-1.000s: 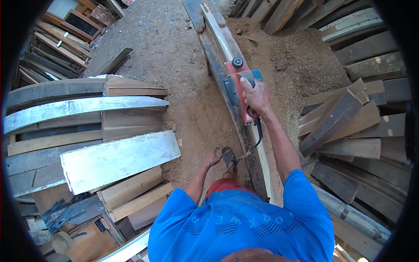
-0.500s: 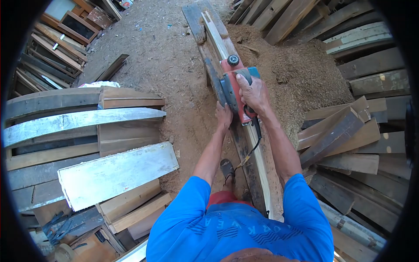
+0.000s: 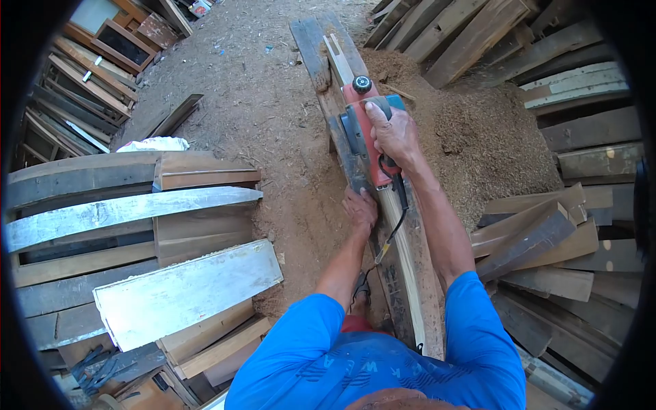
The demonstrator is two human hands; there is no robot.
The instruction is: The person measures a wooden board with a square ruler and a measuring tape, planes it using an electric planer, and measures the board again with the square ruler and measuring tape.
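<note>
A red electric planer (image 3: pixel 369 139) with a black front knob sits on a long pale wood strip (image 3: pixel 402 249). My right hand (image 3: pixel 396 137) is wrapped round its rear handle, thumb on top. From the planer's back hangs a dark power cord (image 3: pixel 400 220) with a yellowish taped part. The strip lies along a narrow bench of weathered planks (image 3: pixel 389 283). Behind and left of the planer, my left hand (image 3: pixel 360 210) grips the bench's left edge, fingers partly hidden over the side.
Wood shavings (image 3: pixel 478 140) are heaped right of the bench. Stacked boards (image 3: pixel 540 236) lie farther right. On the left are more timber and a white-painted board (image 3: pixel 188 294). A sandalled foot (image 3: pixel 361 290) stands beside the bench.
My left hand has slid back along the bench edge, toward my body, away from the planer's side. The planer and my right hand have moved slightly forward along the strip. The view has shifted a little.
</note>
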